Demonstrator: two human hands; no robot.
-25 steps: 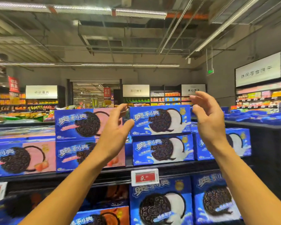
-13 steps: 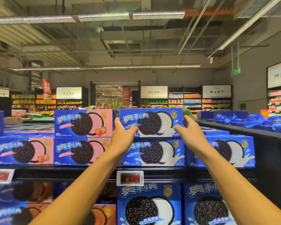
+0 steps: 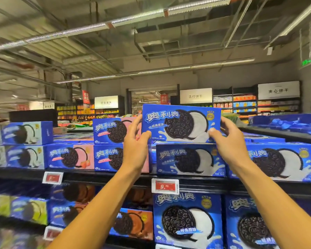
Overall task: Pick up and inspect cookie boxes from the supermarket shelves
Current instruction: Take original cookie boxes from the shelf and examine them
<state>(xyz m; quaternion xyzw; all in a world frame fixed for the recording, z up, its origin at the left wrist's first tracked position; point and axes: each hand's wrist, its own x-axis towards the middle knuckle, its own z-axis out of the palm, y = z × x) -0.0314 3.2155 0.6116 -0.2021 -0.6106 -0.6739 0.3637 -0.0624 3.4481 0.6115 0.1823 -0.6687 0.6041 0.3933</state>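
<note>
Head view shows both hands clamped on the short ends of a blue Oreo box [image 3: 180,123], the original-flavour kind with a white cream cookie printed on its front. It sits at the top of the stack, over another blue box of the same sort [image 3: 190,159] on the upper shelf [image 3: 106,176]; whether its base touches that lower box or hangs just above it, I cannot tell. Gripping by the ends likely keeps the printed front clear of fingers, so it can be read, and lets the box come away level without dragging its neighbours.

The left hand [image 3: 136,144] has its thumb pressed on the front lower-left corner, with its fingers curled round the left end. The right hand [image 3: 228,139] mirrors it: thumb on the front lower-right corner, fingers wrapped over the right end. Both forearms reach up and forward from the near edge, wrists slightly bent back, palms facing each other.

Just left stand pink-faced strawberry Oreo boxes [image 3: 109,131], two high. A red price tag [image 3: 165,186] hangs on the shelf edge below, with more Oreo boxes beneath it.
</note>
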